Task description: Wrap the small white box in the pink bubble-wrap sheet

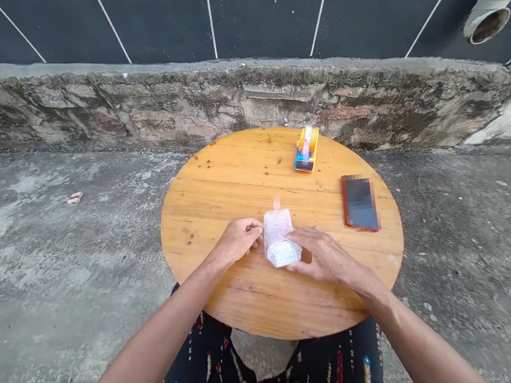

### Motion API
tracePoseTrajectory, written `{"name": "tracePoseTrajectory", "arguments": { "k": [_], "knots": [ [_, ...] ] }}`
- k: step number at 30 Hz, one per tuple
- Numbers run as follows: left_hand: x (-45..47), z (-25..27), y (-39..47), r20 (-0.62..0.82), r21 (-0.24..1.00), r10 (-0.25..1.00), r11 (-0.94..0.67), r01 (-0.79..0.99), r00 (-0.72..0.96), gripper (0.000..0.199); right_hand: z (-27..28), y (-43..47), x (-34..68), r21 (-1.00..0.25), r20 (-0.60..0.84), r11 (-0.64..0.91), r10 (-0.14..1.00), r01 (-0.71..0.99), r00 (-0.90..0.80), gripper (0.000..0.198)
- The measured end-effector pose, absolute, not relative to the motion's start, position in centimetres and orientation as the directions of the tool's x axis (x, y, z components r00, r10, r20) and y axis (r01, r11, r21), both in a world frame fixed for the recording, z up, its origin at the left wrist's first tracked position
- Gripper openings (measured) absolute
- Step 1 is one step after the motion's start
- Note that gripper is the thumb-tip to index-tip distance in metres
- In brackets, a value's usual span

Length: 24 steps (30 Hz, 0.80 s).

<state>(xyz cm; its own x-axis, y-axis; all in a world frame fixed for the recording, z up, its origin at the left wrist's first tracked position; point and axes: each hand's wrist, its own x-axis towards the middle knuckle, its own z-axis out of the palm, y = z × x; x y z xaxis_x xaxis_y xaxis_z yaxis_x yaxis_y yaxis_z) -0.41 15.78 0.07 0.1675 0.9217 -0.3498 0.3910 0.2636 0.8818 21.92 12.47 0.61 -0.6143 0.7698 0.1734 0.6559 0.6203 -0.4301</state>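
A small package in clear bubble wrap (277,229) lies near the middle of the round wooden table. Its near end is bulkier and shows a white printed face, while the far end lies flat. A strip of pinkish tape (276,203) sticks out from that far end onto the wood. At the package's left edge, the curled fingers of my left hand (241,237) are closed in a pinch on the wrap. My right hand (321,253) grips the bulky end from the right, fingers on its upper side and thumb by the near corner.
A yellow and blue tape dispenser (306,149) stands toward the table's far edge. To the right lies a phone (360,203) with a red edge, its screen blurred. Behind the wooden table (217,177) runs a low stone wall base (172,112), with a pipe (488,23) at upper right.
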Motion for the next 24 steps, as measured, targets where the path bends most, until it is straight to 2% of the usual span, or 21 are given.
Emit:
{"name": "tracePoseTrajectory", "arguments": {
  "k": [4, 11, 15, 18, 24],
  "knots": [
    [0.9, 0.3, 16.5, -0.399, 0.848, 0.906, 0.305, 0.434, 0.143, 0.014, 0.8, 12.4, 21.9, -0.444, 0.166, 0.614, 0.772, 0.653, -0.613, 0.038],
    [1.4, 0.0, 16.9, -0.378, 0.824, 0.919, 0.281, 0.492, 0.108, 0.019, 1.1, 12.8, 21.9, -0.501, 0.118, 0.581, 0.780, 0.641, -0.615, 0.038],
    [1.7, -0.6, 17.1, -0.353, 0.813, 0.930, 0.251, 0.525, 0.102, 0.019, 1.7, 13.1, 21.9, -0.567, 0.075, 0.548, 0.778, 0.615, -0.624, 0.029],
    [1.7, -0.5, 17.3, -0.360, 0.788, 0.927, 0.239, 0.567, 0.110, 0.018, 2.4, 13.6, 21.9, -0.645, -0.002, 0.482, 0.774, 0.592, -0.633, 0.025],
    [1.6, 0.1, 18.3, -0.444, 0.719, 0.882, 0.245, 0.650, 0.158, 0.011, 2.2, 16.2, 22.3, -0.769, -0.180, 0.320, 0.722, 0.554, -0.668, 0.035]
  ]
}}
